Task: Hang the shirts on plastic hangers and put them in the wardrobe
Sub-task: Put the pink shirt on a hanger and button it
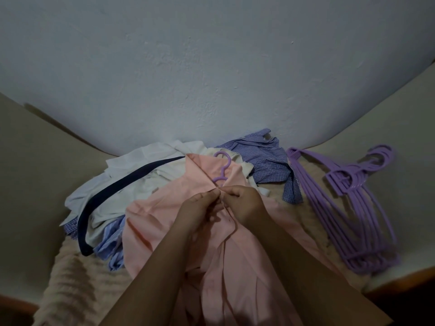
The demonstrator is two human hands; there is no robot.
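Note:
A pink shirt (155, 222) lies spread in front of me on the bed. The hook of a purple plastic hanger (222, 167) sticks out of its collar. My left hand (200, 211) and my right hand (244, 204) meet just below the collar, and each pinches the shirt's front edge at the top button. Behind the pink shirt is a heap of other shirts: a white one (146, 158) with a dark navy band (122, 184), a purple checked one (261, 156) and a light blue striped one (113, 241).
Several spare purple hangers (353, 208) lie stacked on the bed to the right. A beige textured bedcover (70, 278) is under the clothes. A pale wall (211, 67) rises right behind the heap. The wardrobe is not in view.

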